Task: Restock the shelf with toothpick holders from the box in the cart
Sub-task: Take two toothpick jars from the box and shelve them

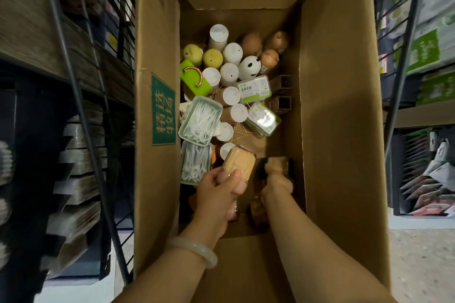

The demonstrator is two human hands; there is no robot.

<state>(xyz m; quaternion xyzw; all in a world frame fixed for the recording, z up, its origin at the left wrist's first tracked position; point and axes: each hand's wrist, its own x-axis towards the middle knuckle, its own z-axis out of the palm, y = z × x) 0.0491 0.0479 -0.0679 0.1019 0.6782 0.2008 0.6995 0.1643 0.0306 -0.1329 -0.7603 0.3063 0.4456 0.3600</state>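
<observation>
Shop aisle, wire shelves [103,32] both sides, cardboard box [339,106] betw. Left hand [221,189] grips 1 toothpick holder [240,163]; right hand [277,179] clutches another jar [278,162]. Beyond hands: 2 floss-pick trays [200,120], 2 green-label cases [254,88].

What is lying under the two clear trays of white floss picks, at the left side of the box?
The upper clear tray overlaps the lower clear tray. Beside them, white caps and loose toothpicks show on the cardboard box floor. What lies directly beneath the trays is covered.
</observation>
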